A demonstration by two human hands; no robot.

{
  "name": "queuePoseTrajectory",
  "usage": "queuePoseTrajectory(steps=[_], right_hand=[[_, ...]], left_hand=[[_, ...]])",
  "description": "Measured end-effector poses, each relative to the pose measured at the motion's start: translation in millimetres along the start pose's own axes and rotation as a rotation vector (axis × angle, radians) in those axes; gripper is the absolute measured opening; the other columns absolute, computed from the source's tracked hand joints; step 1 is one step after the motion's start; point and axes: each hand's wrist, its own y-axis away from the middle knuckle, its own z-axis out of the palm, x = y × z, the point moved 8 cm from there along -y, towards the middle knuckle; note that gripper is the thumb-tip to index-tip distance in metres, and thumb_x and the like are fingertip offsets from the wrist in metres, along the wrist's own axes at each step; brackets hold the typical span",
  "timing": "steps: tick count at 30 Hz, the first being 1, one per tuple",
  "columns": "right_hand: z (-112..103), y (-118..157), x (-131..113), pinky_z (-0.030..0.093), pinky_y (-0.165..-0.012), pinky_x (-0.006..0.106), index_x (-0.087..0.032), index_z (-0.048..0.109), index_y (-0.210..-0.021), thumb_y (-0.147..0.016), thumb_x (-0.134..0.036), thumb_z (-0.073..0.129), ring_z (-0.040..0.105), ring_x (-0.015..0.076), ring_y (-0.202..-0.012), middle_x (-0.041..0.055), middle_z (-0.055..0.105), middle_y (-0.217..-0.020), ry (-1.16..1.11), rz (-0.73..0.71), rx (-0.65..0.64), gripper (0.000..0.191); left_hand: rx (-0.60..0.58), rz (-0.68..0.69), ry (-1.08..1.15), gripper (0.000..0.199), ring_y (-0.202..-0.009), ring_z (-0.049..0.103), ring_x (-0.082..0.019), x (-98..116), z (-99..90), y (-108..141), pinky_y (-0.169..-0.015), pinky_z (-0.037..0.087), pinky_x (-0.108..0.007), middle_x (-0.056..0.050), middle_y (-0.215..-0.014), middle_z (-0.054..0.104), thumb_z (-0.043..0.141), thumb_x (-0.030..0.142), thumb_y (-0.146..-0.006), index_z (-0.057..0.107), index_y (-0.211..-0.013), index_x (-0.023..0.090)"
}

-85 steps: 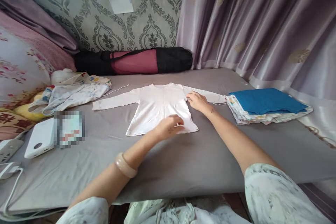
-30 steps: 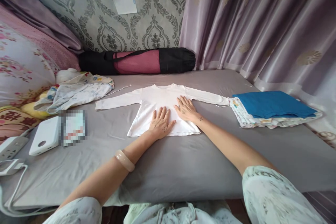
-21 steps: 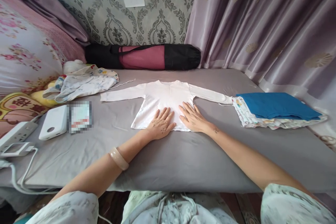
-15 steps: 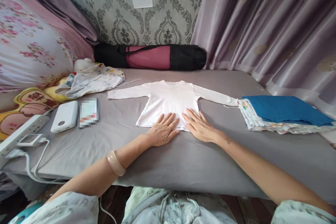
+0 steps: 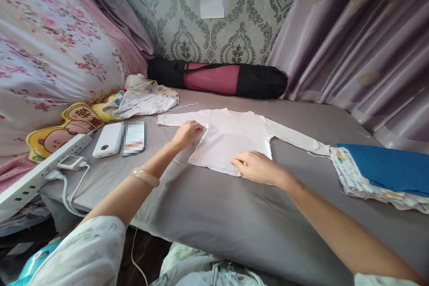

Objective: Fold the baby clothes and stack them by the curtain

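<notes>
A white long-sleeved shirt [image 5: 228,143] lies spread flat on the grey bed sheet, its sleeves stretched out to both sides and its hem toward me. My left hand [image 5: 189,135] is at the shirt's left side, just below where the sleeve joins. Its fingers are bent together, and any cloth between the fingertips is hidden. Over the lower right part of the shirt, near the hem, my right hand [image 5: 256,166] has its fingers curled in. No lifted cloth shows at its fingertips.
Folded clothes with a blue cloth [image 5: 385,167] on top lie right. Left are a power strip [image 5: 43,165], a white power bank [image 5: 107,140], a blurred-out flat item [image 5: 134,138] and a crumpled printed garment [image 5: 144,100]. A black and pink rolled bag [image 5: 214,78] lies along the wall.
Both hands have come up from lying flat on the shirt's hem, and their fingers are now curled. My left hand has moved left and farther away. The view has shifted left.
</notes>
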Motion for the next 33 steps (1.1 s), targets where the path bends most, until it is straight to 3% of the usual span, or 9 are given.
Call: queuePoseTrajectory(steps=[2, 5, 10, 15, 21, 26, 33], right_hand=[[-4.8, -38.7, -4.4, 0.042, -0.071, 0.027, -0.024, 0.066, -0.085, -0.098, -0.028, 0.03, 0.063, 0.0174, -0.079, 0.0028, 0.07, -0.084, -0.063, -0.006, 0.118, 0.039], [-0.9, -92.3, -3.4, 0.04, -0.093, 0.025, -0.018, 0.06, -0.118, -0.096, -0.02, 0.032, 0.058, 0.0179, -0.112, 0.0092, 0.065, -0.122, -0.14, 0.008, 0.263, 0.036], [23.2, -141.7, 9.3, 0.031, -0.108, 0.03, -0.008, 0.046, -0.137, -0.098, -0.022, 0.026, 0.04, 0.0202, -0.135, 0.0159, 0.046, -0.145, -0.1, 0.128, 0.29, 0.046], [45.2, -145.2, 14.4, 0.015, -0.116, 0.04, -0.003, 0.033, -0.147, -0.1, -0.032, 0.024, 0.02, 0.0261, -0.145, 0.0176, 0.029, -0.156, -0.094, 0.227, 0.261, 0.057], [51.3, -140.9, 7.1, 0.007, -0.117, 0.04, -0.001, 0.03, -0.149, -0.1, -0.044, 0.019, 0.015, 0.0266, -0.147, 0.0176, 0.023, -0.157, -0.053, 0.216, 0.283, 0.066], [52.3, -138.1, 2.6, 0.005, -0.117, 0.043, -0.003, 0.023, -0.152, -0.099, -0.052, 0.018, 0.01, 0.0284, -0.147, 0.0184, 0.018, -0.159, -0.005, 0.201, 0.271, 0.073], [53.8, -136.4, -3.4, 0.002, -0.116, 0.05, -0.012, 0.024, -0.153, -0.096, -0.058, 0.026, 0.006, 0.0319, -0.147, 0.0163, 0.011, -0.16, 0.045, 0.139, 0.229, 0.073]], left_hand=[[-0.009, 0.004, -0.101, 0.025, -0.093, 0.057, -0.022, -13.8, 4.3, -14.1, -0.087, 0.042, -0.034, -0.009, -0.098, 0.067, 0.049, 0.025, -0.086, 0.07, -0.098, 0.017], [-0.055, 0.031, -0.215, 0.025, -0.105, 0.053, -0.026, -14.8, 10.9, -25.7, -0.089, 0.038, -0.037, -0.011, -0.109, 0.066, 0.052, 0.021, -0.086, 0.069, -0.103, 0.018], [-0.101, 0.142, -0.337, 0.023, -0.103, 0.053, -0.025, -10.6, 22.6, -31.6, -0.086, 0.034, -0.038, -0.01, -0.105, 0.068, 0.049, 0.019, -0.09, 0.07, -0.1, 0.018], [-0.067, 0.292, -0.456, 0.023, -0.095, 0.054, -0.024, -15.1, 32.4, -34.1, -0.081, 0.033, -0.038, -0.01, -0.097, 0.068, 0.046, 0.016, -0.092, 0.068, -0.095, 0.017], [-0.085, 0.362, -0.542, 0.018, -0.091, 0.055, -0.025, -14.1, 38.7, -37.9, -0.079, 0.035, -0.038, -0.011, -0.09, 0.067, 0.049, 0.016, -0.09, 0.066, -0.086, 0.015], [0.006, 0.218, -0.54, 0.02, -0.093, 0.055, -0.026, -28.2, 34.1, -48.9, -0.078, 0.036, -0.039, -0.013, -0.094, 0.066, 0.045, 0.015, -0.091, 0.065, -0.09, 0.015], [-0.003, 0.062, -0.427, 0.028, -0.099, 0.055, -0.027, -39.5, 35.0, -51.1, -0.083, 0.038, -0.041, -0.013, -0.101, 0.066, 0.038, 0.017, -0.093, 0.065, -0.098, 0.016]])
